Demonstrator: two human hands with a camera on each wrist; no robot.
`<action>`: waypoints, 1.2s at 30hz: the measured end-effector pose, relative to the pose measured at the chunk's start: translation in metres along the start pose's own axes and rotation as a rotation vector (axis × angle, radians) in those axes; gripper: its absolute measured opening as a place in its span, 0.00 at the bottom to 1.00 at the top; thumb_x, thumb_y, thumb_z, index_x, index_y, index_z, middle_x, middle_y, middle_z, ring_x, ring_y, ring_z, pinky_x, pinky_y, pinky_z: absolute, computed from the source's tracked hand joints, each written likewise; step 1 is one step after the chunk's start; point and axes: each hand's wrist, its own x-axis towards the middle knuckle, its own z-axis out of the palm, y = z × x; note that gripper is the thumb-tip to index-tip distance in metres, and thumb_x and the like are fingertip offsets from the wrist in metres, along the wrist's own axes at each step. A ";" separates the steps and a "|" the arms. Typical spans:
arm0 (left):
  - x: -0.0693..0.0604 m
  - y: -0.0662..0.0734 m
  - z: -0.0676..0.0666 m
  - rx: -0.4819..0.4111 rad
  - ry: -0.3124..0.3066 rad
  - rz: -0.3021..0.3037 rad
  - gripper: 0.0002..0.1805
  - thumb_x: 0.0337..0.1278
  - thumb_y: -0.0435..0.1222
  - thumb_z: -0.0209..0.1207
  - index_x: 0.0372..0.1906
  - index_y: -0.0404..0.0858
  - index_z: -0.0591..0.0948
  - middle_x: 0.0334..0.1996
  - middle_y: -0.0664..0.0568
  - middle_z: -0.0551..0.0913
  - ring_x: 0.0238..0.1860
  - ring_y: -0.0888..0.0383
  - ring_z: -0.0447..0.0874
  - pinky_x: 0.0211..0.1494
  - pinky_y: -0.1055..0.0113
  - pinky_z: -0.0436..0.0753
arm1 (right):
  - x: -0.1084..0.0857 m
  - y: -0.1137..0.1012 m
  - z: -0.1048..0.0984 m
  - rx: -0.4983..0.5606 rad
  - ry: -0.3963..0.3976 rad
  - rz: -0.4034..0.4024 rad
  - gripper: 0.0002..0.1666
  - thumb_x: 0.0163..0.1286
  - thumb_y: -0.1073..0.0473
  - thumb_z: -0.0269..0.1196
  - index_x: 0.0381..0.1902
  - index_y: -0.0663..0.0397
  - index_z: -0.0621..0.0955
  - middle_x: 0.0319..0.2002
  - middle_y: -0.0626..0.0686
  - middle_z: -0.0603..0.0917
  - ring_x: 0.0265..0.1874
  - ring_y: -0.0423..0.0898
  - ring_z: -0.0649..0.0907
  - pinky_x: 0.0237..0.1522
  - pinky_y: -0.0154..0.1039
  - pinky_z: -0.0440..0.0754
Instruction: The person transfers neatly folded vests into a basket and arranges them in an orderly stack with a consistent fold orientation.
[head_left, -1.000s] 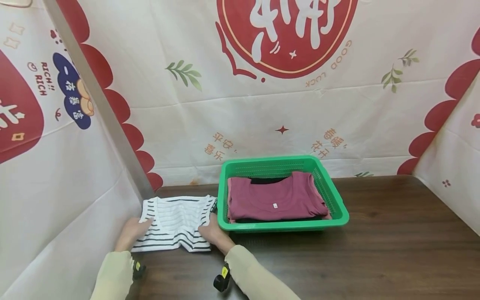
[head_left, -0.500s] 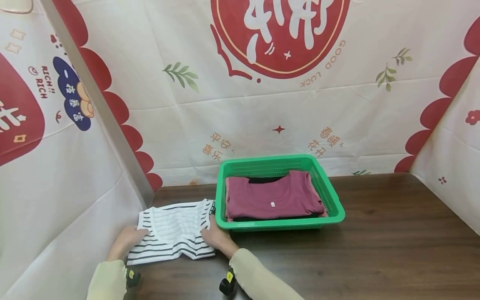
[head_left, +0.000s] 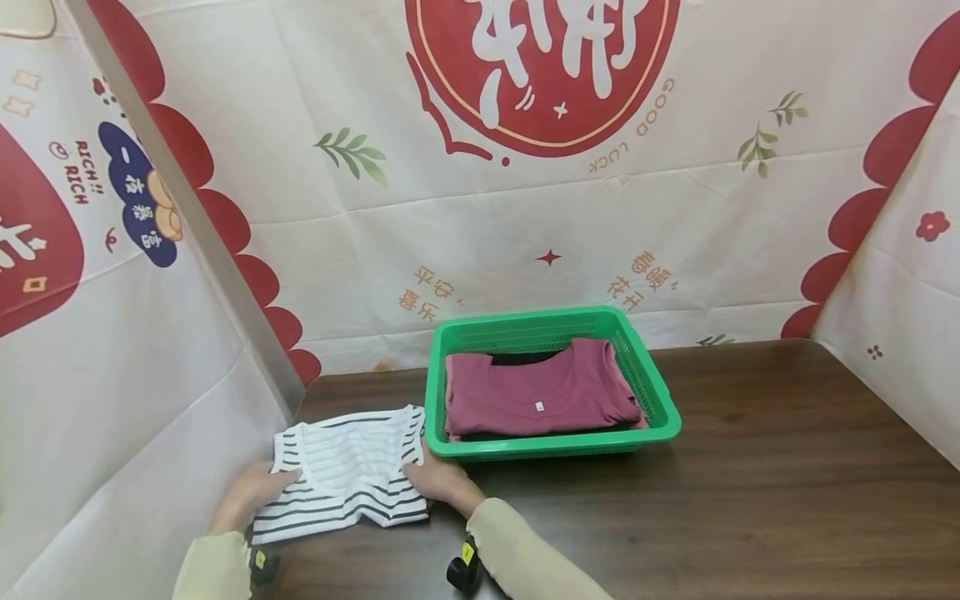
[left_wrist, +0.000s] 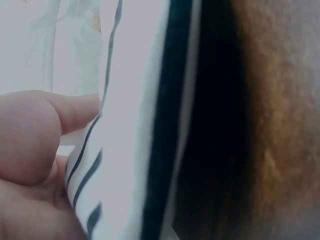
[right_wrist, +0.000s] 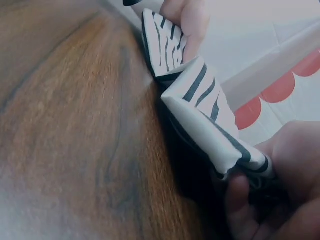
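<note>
A folded white shirt with black stripes [head_left: 352,462] lies at the left of the table, its front edge sagging in a small fold at the middle. My left hand [head_left: 251,493] grips its left side, thumb on top. At its right side my right hand [head_left: 442,481] holds the shirt, thumb above and fingers underneath. In the right wrist view, the right hand [right_wrist: 295,175] pinches the layered edge and the shirt's front edge stands a little off the wood. What lies in the dark beneath the shirt, I cannot tell.
Close beside my right hand stands a green plastic basket [head_left: 555,447] holding a folded maroon shirt [head_left: 517,396] over other cloth. A printed white curtain [head_left: 187,417] hangs close to my left hand. Brown wooden tabletop [head_left: 750,483] extends to the right.
Both hands have drawn the striped shirt towards me and slightly left, keeping their hold on its sides. The whole view has shifted a little, so the basket appears further left.
</note>
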 end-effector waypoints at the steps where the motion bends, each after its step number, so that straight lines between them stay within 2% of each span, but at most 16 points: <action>1: 0.000 -0.001 0.001 -0.004 -0.005 -0.003 0.41 0.66 0.50 0.56 0.65 0.17 0.63 0.49 0.29 0.77 0.45 0.45 0.76 0.47 0.54 0.77 | 0.000 0.001 0.000 0.001 0.004 -0.001 0.42 0.70 0.48 0.56 0.76 0.58 0.58 0.75 0.64 0.59 0.70 0.64 0.65 0.67 0.57 0.66; 7: -0.001 -0.005 0.005 -0.018 -0.011 0.027 0.40 0.65 0.49 0.57 0.64 0.17 0.65 0.46 0.32 0.79 0.43 0.47 0.77 0.43 0.58 0.76 | -0.001 0.002 0.000 -0.001 0.017 -0.016 0.39 0.74 0.46 0.54 0.75 0.60 0.60 0.73 0.65 0.63 0.68 0.64 0.68 0.67 0.57 0.67; 13: -0.010 -0.006 0.007 0.015 -0.021 0.060 0.42 0.65 0.51 0.57 0.64 0.16 0.63 0.52 0.26 0.76 0.46 0.45 0.77 0.49 0.52 0.76 | -0.003 0.002 0.000 -0.014 0.028 -0.059 0.35 0.75 0.54 0.53 0.74 0.66 0.61 0.72 0.67 0.64 0.69 0.63 0.67 0.69 0.56 0.65; 21: -0.014 -0.008 0.010 0.056 -0.043 0.023 0.45 0.65 0.53 0.56 0.65 0.16 0.62 0.56 0.23 0.72 0.50 0.41 0.78 0.53 0.47 0.76 | -0.007 0.006 0.006 -0.080 0.072 -0.131 0.33 0.74 0.60 0.54 0.72 0.68 0.62 0.70 0.67 0.66 0.69 0.60 0.68 0.68 0.54 0.67; 24: -0.016 -0.009 0.010 0.069 -0.049 0.025 0.45 0.66 0.54 0.56 0.65 0.15 0.61 0.57 0.22 0.71 0.52 0.37 0.76 0.56 0.44 0.74 | -0.012 0.004 0.007 -0.110 0.074 -0.148 0.28 0.74 0.61 0.55 0.68 0.69 0.66 0.64 0.66 0.74 0.62 0.59 0.76 0.61 0.53 0.74; 27: -0.018 -0.011 0.009 0.069 -0.057 0.025 0.46 0.66 0.53 0.54 0.66 0.14 0.59 0.61 0.20 0.66 0.58 0.31 0.71 0.62 0.40 0.70 | -0.016 0.000 0.010 -0.166 0.089 -0.165 0.20 0.73 0.61 0.56 0.60 0.64 0.71 0.51 0.60 0.82 0.47 0.53 0.82 0.48 0.49 0.81; 29: -0.020 -0.011 0.008 0.072 -0.060 0.030 0.47 0.66 0.54 0.54 0.66 0.14 0.58 0.62 0.19 0.63 0.61 0.28 0.67 0.63 0.39 0.68 | -0.018 -0.003 0.012 -0.198 0.107 -0.176 0.15 0.73 0.62 0.56 0.54 0.59 0.73 0.39 0.56 0.82 0.34 0.49 0.82 0.35 0.46 0.81; 31: -0.021 -0.010 0.008 0.067 -0.063 0.029 0.47 0.67 0.54 0.54 0.66 0.13 0.56 0.64 0.19 0.61 0.63 0.27 0.65 0.65 0.39 0.67 | -0.020 -0.006 0.014 -0.235 0.139 -0.187 0.11 0.72 0.61 0.57 0.50 0.56 0.73 0.31 0.52 0.80 0.27 0.46 0.80 0.27 0.43 0.77; 34: -0.023 -0.008 0.007 0.063 -0.069 0.021 0.48 0.66 0.55 0.54 0.67 0.13 0.56 0.64 0.19 0.60 0.63 0.26 0.64 0.65 0.38 0.66 | -0.022 -0.011 0.015 -0.260 0.201 -0.224 0.07 0.72 0.61 0.57 0.45 0.54 0.73 0.26 0.50 0.77 0.22 0.47 0.78 0.21 0.42 0.73; 36: -0.024 -0.008 0.007 0.057 -0.076 0.014 0.49 0.66 0.55 0.54 0.67 0.13 0.55 0.64 0.19 0.60 0.64 0.26 0.62 0.66 0.38 0.65 | -0.023 -0.013 0.017 -0.271 0.244 -0.248 0.06 0.72 0.60 0.57 0.44 0.54 0.74 0.26 0.50 0.77 0.24 0.49 0.80 0.22 0.43 0.74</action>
